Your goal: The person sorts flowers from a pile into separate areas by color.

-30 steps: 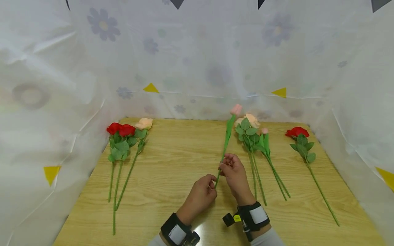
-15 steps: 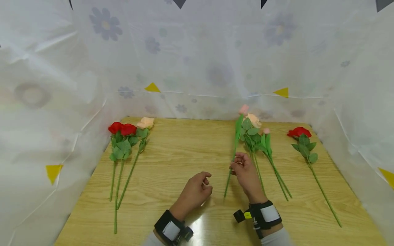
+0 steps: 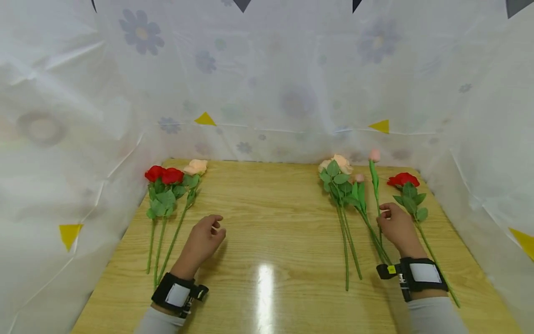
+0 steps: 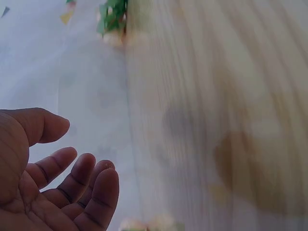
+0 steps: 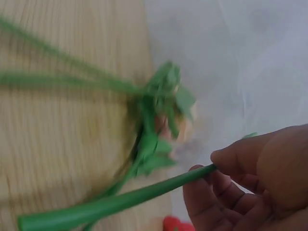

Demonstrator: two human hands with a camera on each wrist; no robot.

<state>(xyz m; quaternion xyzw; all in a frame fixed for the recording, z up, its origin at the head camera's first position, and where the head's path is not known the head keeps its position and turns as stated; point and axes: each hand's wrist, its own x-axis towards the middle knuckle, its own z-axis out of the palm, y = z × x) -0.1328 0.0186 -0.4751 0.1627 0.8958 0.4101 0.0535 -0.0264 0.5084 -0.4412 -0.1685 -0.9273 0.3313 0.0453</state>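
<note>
My right hand [image 3: 398, 229] pinches the green stem of a pink tulip [image 3: 374, 155] between thumb and fingers, over the right part of the table. In the right wrist view the stem [image 5: 115, 204] runs out from the fingertips, its cut end at lower left. Beside it, other pink tulips [image 3: 359, 178] lie with crossing stems. My left hand [image 3: 202, 241] holds nothing; its fingers are loosely bent, just right of the peach rose's stem. In the left wrist view that hand [image 4: 29, 192] shows thumb and fingers apart.
Peach roses [image 3: 342, 163] lie left of the tulips, and a single red rose [image 3: 403, 179] lies to the right. At the left are red roses [image 3: 172, 176] and a peach rose [image 3: 196, 167]. White sheeting [image 3: 267, 93] encloses the wooden table [image 3: 258, 199].
The left hand let go of the tulip's lower stem and moved left. The right hand carried the tulip rightward, past the peach roses, to between the lying tulips and the red rose.
</note>
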